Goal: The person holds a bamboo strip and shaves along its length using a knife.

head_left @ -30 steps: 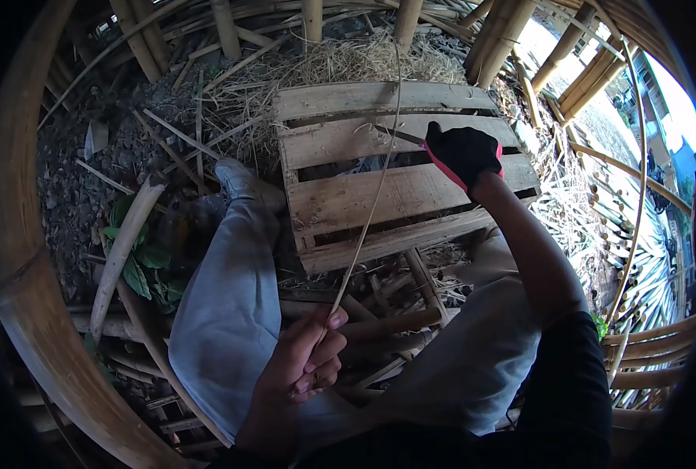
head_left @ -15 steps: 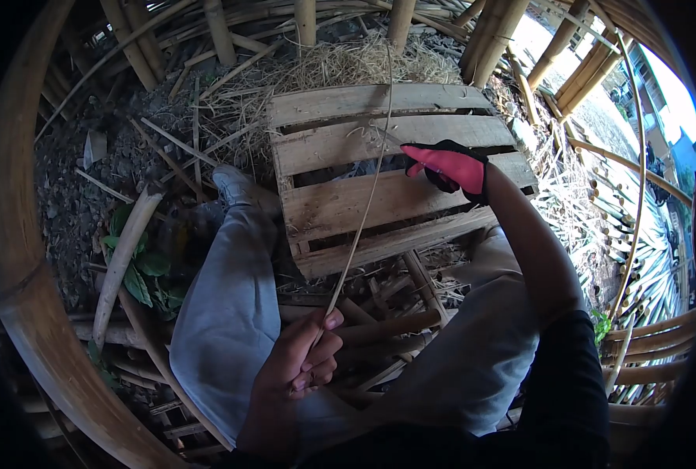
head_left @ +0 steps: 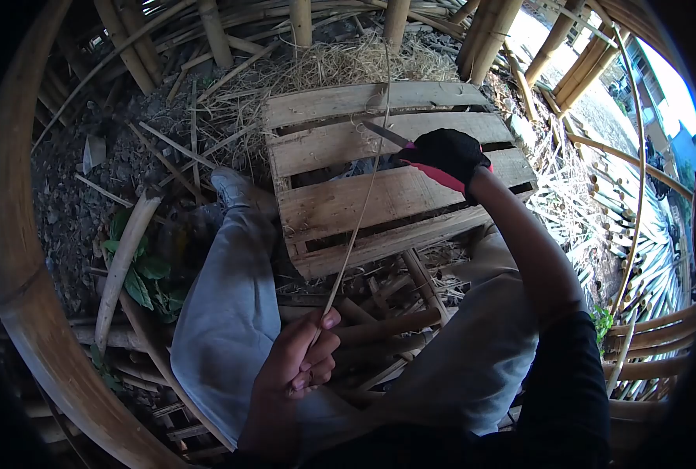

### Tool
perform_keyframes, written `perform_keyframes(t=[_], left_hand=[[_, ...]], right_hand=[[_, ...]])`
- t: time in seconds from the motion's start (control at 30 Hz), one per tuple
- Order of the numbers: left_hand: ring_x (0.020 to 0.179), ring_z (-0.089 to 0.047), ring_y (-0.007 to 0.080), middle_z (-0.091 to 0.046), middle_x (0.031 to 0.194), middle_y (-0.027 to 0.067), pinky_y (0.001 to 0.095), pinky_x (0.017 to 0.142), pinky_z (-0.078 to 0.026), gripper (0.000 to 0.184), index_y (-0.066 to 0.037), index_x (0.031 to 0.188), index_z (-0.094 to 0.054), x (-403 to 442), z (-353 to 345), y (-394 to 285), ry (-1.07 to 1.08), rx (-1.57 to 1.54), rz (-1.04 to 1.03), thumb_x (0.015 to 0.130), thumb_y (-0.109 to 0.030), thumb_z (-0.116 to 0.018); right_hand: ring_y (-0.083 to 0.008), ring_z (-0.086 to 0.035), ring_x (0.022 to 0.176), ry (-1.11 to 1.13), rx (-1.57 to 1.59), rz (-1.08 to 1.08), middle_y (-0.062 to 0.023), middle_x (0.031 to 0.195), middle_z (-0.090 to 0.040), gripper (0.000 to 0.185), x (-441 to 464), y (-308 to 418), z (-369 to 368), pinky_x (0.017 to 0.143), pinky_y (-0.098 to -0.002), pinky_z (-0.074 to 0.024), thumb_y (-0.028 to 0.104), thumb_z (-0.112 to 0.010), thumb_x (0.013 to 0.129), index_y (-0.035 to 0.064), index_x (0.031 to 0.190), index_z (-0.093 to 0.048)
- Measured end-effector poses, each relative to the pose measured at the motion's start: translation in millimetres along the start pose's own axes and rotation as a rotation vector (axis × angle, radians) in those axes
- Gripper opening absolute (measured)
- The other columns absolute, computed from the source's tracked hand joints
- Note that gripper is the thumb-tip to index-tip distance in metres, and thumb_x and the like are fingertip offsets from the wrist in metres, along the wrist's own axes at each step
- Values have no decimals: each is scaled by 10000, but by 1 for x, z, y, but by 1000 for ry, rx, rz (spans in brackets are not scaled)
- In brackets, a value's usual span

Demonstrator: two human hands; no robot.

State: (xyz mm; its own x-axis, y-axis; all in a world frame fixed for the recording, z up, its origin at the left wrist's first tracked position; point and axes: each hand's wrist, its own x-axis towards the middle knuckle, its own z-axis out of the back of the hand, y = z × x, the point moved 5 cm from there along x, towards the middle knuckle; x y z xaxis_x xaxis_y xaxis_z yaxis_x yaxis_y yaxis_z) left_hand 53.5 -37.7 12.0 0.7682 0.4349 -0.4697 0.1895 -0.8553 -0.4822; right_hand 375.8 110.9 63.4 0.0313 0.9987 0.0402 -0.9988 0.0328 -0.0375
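Note:
My bare left hand [head_left: 303, 356] is closed around the near end of a long, thin bamboo strip [head_left: 367, 199]. The strip runs up and away over a slatted wooden crate [head_left: 340, 207] and past its far edge. Above the crate's right half is my right hand [head_left: 446, 162], in a pink and black glove, closed on a knife [head_left: 385, 134]. The blade points left, close to the strip; whether it touches cannot be made out. The glove hides the handle.
My legs [head_left: 231, 297] flank the crate's near side. Fine shavings [head_left: 344, 66] lie heaped behind it. Bamboo posts [head_left: 489, 43] stand at the back, and a thick bamboo pole [head_left: 43, 344] curves along the left. Cut bamboo pieces [head_left: 637, 258] are piled at the right.
My right hand has rolled over, so the glove's black side now faces up and the knife blade shows more plainly. My left hand keeps its hold on the strip.

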Motion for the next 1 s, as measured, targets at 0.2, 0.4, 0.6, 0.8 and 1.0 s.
perform_keyframes(t=[0.2,0.4,0.6,0.8,1.0], left_hand=[[282,-236,29,-292,475,-70,198,292,-173,196,-173,928,-425,-1,-1,-1,-2,12,7,1034,-312,-339],[286,-244,27,-297,477,-69,193,304,-178,252,-166,928,-425,-2,1,-3,-12,34,-46,1046,-365,-324],[285,-250,31,-299,477,-63,197,306,-189,298,-150,934,-423,-3,4,-5,-43,71,-101,1048,-399,-305],[285,-250,42,-306,480,-48,198,302,-191,292,-143,949,-432,-5,10,-12,-73,60,-182,1045,-395,-320],[288,-235,45,-302,480,-47,198,299,-185,266,-151,960,-451,-7,20,-20,-141,30,-275,1044,-372,-329]], right_hand=[[-304,-666,825,-101,214,-296,-92,799,-683,520,-3,-6,22,754,-401,-496,599,-450,908,142,898,-698],[-354,-655,904,-69,171,-474,-137,922,-698,488,-1,-28,11,791,-432,-496,512,-432,926,112,988,-704],[-321,-670,908,-135,-31,-345,-122,928,-706,539,-5,-13,-1,788,-446,-510,580,-432,912,113,932,-700],[-278,-674,894,-426,135,-210,-103,924,-707,537,-1,9,13,798,-414,-521,614,-551,850,128,1008,-714],[-269,-616,880,-463,43,59,-57,968,-682,498,12,46,-8,817,-366,-498,574,-650,790,172,1073,-727]])
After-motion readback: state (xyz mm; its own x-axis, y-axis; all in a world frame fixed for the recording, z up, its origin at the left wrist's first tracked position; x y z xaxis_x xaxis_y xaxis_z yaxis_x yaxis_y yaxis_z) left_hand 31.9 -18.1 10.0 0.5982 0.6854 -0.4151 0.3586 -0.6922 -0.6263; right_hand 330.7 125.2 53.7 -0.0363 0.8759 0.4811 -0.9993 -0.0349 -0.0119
